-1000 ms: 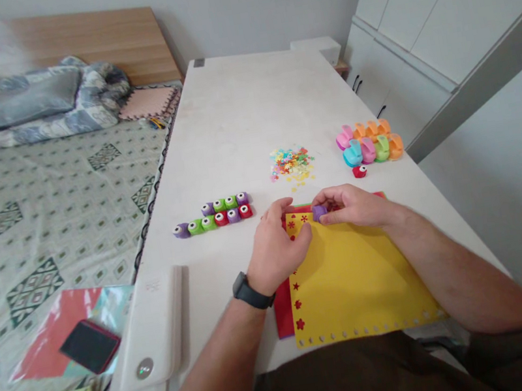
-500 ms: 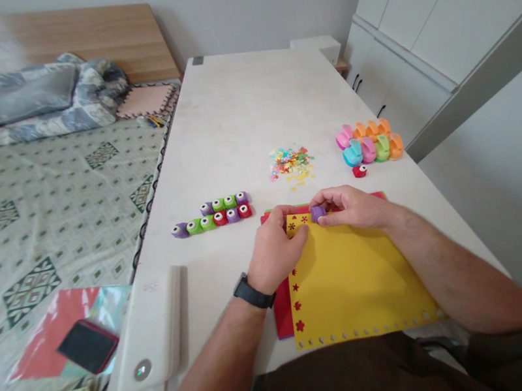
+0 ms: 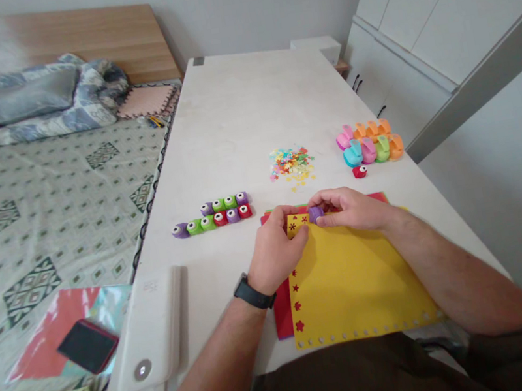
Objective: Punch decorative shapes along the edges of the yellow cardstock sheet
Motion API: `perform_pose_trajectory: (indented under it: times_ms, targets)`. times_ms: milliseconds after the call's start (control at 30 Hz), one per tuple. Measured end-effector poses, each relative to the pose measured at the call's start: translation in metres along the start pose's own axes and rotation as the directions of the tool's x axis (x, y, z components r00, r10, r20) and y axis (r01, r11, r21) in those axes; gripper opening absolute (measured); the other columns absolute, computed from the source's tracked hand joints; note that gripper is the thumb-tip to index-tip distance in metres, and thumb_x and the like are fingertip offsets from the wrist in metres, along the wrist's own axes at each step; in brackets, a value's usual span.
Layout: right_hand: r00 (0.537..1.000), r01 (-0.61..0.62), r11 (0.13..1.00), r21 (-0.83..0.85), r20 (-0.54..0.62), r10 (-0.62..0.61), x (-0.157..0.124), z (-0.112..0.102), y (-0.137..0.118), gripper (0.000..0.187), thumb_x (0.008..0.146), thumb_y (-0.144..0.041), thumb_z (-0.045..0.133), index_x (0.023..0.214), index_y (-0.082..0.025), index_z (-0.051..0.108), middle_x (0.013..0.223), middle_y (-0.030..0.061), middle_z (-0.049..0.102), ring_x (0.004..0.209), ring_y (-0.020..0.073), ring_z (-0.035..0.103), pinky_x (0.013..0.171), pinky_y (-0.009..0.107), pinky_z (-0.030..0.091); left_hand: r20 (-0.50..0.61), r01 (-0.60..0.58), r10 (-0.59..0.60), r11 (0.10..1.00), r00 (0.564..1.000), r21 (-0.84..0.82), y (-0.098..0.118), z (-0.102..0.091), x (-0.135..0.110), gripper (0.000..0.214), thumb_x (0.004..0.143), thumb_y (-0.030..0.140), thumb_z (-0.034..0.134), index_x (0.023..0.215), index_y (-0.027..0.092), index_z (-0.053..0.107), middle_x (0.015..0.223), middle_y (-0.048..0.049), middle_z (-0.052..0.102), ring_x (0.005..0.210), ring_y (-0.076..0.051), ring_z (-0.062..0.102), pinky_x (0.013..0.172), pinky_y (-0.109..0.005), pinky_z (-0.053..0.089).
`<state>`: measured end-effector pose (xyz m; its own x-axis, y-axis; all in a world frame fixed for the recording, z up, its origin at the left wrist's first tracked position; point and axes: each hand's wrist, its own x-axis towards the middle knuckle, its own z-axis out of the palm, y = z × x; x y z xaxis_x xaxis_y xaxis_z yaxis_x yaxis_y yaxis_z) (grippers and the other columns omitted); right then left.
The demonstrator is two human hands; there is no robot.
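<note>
A small purple craft punch sits at the top edge of a yellow sheet of paper, pinched between the thumb and fingers of my right hand. Cut-out shapes such as stars and flowers run along the sheet's left, top and bottom edges. My left hand, a black watch on its wrist, grips the sheet's upper left edge, thumb on top and close to the punch. Beneath the yellow sheet lies red paper, showing at the left and top.
Two rows of small punches stand to the left. Colourful paper confetti is heaped beyond the sheet. Larger lever punches and one red punch are at right. A white device lies near the front left; a phone is on the bed.
The purple punch has shifted very slightly left along the sheet's top edge with my right hand. My left hand stays nearly still.
</note>
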<state>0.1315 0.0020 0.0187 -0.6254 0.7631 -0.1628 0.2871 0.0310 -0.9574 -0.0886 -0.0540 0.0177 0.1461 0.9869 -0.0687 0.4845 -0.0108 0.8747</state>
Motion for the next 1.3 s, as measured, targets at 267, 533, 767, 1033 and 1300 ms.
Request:
perform_pose_trajectory:
  times_ms: [267,533,767,1033,1300]
  targets:
    - [1.000,-0.001,0.999,-0.047,-0.022,0.000,0.001,0.001,0.001,0.027,0.089,-0.032,0.073,0.112,-0.018,0.069,0.099,0.0040,0.070,0.087,0.0180,0.063,0.081,0.032,0.051,-0.004,0.015,-0.015,1.000,1.000,0.015,0.003,-0.001,0.001,0.029,0.088,0.028,0.064,0.115,0.021,0.062,0.090,-0.0038,0.073,0.076,-0.019,0.067,0.065,-0.030,0.049]
    - [0.997,-0.027,0.998,-0.065,-0.067,0.022,0.001,0.004,0.000,0.027,0.087,-0.030,0.074,0.110,-0.018,0.069,0.097,0.0043,0.071,0.084,0.0178,0.064,0.079,0.032,0.051,-0.004,0.012,-0.012,1.000,1.000,0.009,0.003,-0.002,0.000,0.029,0.088,0.029,0.064,0.115,0.021,0.063,0.090,-0.0031,0.073,0.076,-0.019,0.066,0.066,-0.030,0.047]
    - [0.998,-0.033,0.998,-0.046,-0.059,0.030,0.001,0.004,-0.001,0.024,0.085,-0.027,0.075,0.107,-0.018,0.070,0.094,0.0034,0.070,0.083,0.0168,0.063,0.077,0.031,0.051,-0.002,0.006,-0.005,0.999,1.000,0.046,0.009,-0.004,-0.001,0.028,0.088,0.028,0.064,0.114,0.020,0.064,0.090,-0.0035,0.073,0.078,-0.020,0.066,0.071,-0.032,0.048]
    - [0.998,-0.027,1.000,-0.014,-0.064,0.027,0.001,0.006,-0.004,0.022,0.083,-0.025,0.075,0.103,-0.017,0.068,0.094,0.0033,0.069,0.083,0.0165,0.062,0.077,0.031,0.050,0.032,0.015,-0.012,0.996,0.999,-0.088,-0.001,0.000,0.000,0.033,0.090,0.037,0.067,0.118,0.020,0.063,0.100,-0.0066,0.075,0.086,-0.020,0.070,0.074,-0.032,0.053]
    - [0.998,0.004,1.000,-0.021,-0.067,-0.005,-0.001,0.005,-0.006,0.022,0.083,-0.025,0.075,0.103,-0.018,0.069,0.095,0.0035,0.069,0.086,0.0177,0.063,0.081,0.033,0.051,0.137,0.132,-0.098,0.954,0.986,-0.268,0.000,-0.002,0.002,0.045,0.085,0.050,0.074,0.113,0.017,0.065,0.102,-0.0083,0.077,0.083,-0.020,0.072,0.065,-0.028,0.054]
